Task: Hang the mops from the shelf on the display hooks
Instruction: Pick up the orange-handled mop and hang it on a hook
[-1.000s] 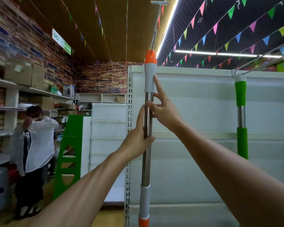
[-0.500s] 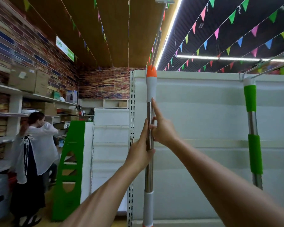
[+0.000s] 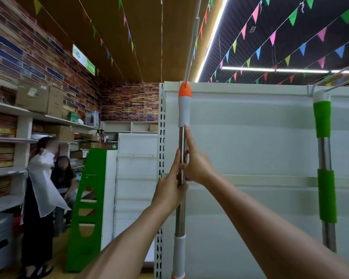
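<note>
Both hands hold the orange mop [image 3: 182, 210] by its metal pole, in front of the white display panel [image 3: 250, 141] near its left edge. The left hand [image 3: 169, 190] grips the pole from the left with the fingers wrapped around it and one finger pointing up along it. The right hand [image 3: 196, 164] holds the pole just above, from the right, and its index finger lies straight up along the metal to the lower end of the grey and orange handle. The pole stands almost upright, and the orange tip is at the top edge of the panel, where a long hook [image 3: 192, 43] comes forward over it; I cannot tell if the tip is on the hook. A green mop [image 3: 323, 158] hangs from another hook [image 3: 334, 81] at the right edge of the panel. At the left, two people stand near wall shelves [image 3: 8, 109] with boxes.
</note>
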Motion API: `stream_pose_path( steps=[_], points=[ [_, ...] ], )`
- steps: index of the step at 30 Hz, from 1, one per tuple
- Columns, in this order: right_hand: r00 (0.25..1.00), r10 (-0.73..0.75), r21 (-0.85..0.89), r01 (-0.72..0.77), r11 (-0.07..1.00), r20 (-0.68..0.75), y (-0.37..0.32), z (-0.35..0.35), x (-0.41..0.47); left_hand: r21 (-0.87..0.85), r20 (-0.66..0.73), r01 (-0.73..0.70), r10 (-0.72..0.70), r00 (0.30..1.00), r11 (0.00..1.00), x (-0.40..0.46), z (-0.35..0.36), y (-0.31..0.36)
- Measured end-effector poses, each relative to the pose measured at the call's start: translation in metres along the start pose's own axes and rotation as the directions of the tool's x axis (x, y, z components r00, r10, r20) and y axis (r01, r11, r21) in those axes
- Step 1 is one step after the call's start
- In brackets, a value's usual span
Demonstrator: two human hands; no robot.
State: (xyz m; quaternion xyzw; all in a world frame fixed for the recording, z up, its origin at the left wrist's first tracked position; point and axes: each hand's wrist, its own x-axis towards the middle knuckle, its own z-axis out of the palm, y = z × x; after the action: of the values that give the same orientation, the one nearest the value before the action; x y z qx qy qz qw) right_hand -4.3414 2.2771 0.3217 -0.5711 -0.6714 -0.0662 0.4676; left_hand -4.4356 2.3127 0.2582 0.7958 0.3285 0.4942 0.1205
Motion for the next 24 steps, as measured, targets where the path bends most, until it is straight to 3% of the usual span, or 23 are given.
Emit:
stream_pose_path(
  steps=[14,19,24],
  points=[
    [0.998,0.031,0.068,-0.035,0.997,0.056,0.012,0.006,0.013,-0.016,-0.005,0.001,-0.001,1.0,1.0,0.011,0.012,-0.017],
    [0.997,0.064,0.065,-0.067,0.996,0.04,0.013,0.01,0.008,-0.022,-0.042,-0.052,0.051,0.998,0.998,0.003,0.016,-0.018],
    [0.995,0.077,0.067,-0.073,0.995,-0.064,0.018,0.018,-0.003,-0.12,-0.133,-0.015,-0.001,0.991,0.993,-0.007,0.021,-0.024]
  ],
)
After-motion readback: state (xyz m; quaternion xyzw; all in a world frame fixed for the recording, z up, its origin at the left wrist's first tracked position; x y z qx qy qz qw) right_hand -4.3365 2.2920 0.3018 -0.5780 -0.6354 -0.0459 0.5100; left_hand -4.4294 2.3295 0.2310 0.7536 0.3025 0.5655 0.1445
